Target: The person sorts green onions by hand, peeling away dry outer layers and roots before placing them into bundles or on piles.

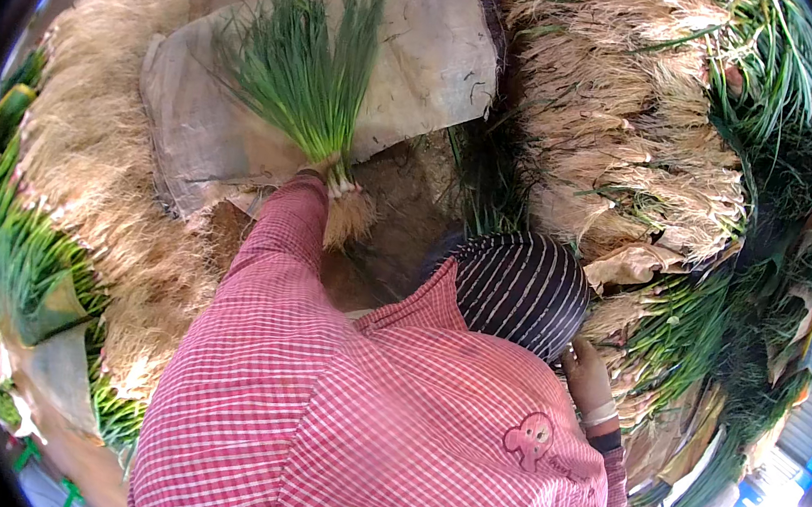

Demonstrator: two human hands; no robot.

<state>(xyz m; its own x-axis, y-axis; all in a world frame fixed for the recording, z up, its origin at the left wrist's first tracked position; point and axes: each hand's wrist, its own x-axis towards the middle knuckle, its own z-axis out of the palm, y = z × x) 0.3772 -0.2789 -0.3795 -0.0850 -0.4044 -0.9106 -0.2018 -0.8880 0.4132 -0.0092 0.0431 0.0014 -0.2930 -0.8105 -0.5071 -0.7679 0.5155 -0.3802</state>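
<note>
My left hand is shut around the lower stalks of a bunch of green onions. Their leaves fan out over a pale, dirty sheet, while the white bulbs and shaggy roots hang at the hand's lower right. A pink checked sleeve covers that arm. On the right, my right hand, in a light glove with a white band at the wrist, is beside my knee in dark striped cloth and close to the onions piled there. Its fingertips are partly hidden, so whether it holds anything cannot be told.
Onions with thick tan roots are heaped on the left and at the upper right. More green onions lie right of my right hand. Brown ground shows between the sheet and my knee.
</note>
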